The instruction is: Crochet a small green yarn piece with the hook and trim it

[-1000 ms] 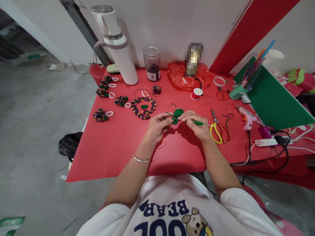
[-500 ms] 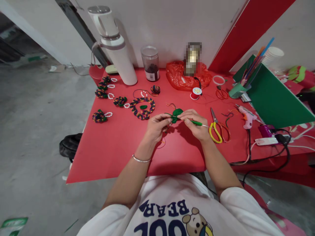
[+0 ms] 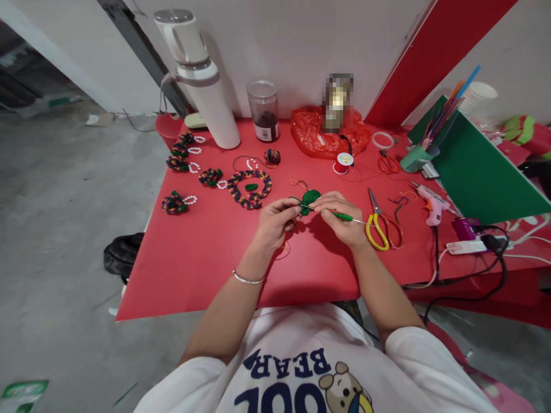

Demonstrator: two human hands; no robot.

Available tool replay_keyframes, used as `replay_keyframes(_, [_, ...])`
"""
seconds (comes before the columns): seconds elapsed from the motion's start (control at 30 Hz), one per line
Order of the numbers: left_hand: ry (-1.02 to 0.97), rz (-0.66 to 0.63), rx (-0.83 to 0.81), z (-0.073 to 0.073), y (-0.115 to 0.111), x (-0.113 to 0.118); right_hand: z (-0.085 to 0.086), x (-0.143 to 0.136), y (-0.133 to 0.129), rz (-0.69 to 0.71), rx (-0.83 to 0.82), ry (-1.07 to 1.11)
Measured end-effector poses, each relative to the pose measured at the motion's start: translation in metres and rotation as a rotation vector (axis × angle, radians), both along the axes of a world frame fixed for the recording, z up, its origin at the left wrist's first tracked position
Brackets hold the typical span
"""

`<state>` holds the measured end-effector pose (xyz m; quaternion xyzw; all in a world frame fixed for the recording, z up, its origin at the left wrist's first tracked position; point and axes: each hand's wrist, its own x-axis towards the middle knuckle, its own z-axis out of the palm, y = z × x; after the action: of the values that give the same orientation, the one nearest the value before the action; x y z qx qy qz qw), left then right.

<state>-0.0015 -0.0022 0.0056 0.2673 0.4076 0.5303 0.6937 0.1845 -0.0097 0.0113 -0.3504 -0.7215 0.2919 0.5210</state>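
In front of me, my left hand (image 3: pixel 279 219) pinches a small piece of dark green crochet work, which lies mostly hidden behind its fingertips. My right hand (image 3: pixel 342 215) is closed around a crochet hook (image 3: pixel 343 217) with a green grip and metal ends. The hook's tip reaches the yarn at my left fingertips. Just beyond the hands sits a green yarn ball (image 3: pixel 311 197). Left of them a multicoloured crocheted ring (image 3: pixel 232 195) lies on the red table (image 3: pixel 206 258), with a small green crocheted leaf (image 3: pixel 251 187) inside it.
Yellow-and-red-handled scissors (image 3: pixel 377 229) lie right of my hand, near a pink glue gun (image 3: pixel 434 205) and its cables. Several crocheted pieces with bead loops (image 3: pixel 174 203) line the left side. A white flask (image 3: pixel 210 97), jar (image 3: pixel 263 112), red bag (image 3: pixel 307 135) and thread spool (image 3: pixel 342 164) stand behind.
The hook has shifted very slightly at the green yarn, its grip a little left and lower. Both hands stay almost where they were.
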Motion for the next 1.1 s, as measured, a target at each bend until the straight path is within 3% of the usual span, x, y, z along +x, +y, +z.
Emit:
replay_keyframes(0.3, [-0.003, 0.0, 0.022, -0.003, 0.001, 0.0, 0.002, -0.003, -0.001, -0.035, 0.068, -0.032])
replay_keyframes(0.77, [0.065, 0.124, 0.066, -0.007, 0.002, 0.004, -0.007, -0.012, -0.002, -0.127, 0.363, -0.235])
replay_keyframes(1.1, [0.141, 0.141, 0.161, -0.005, -0.002, 0.007, -0.015, -0.013, -0.001, -0.129, 0.316, -0.253])
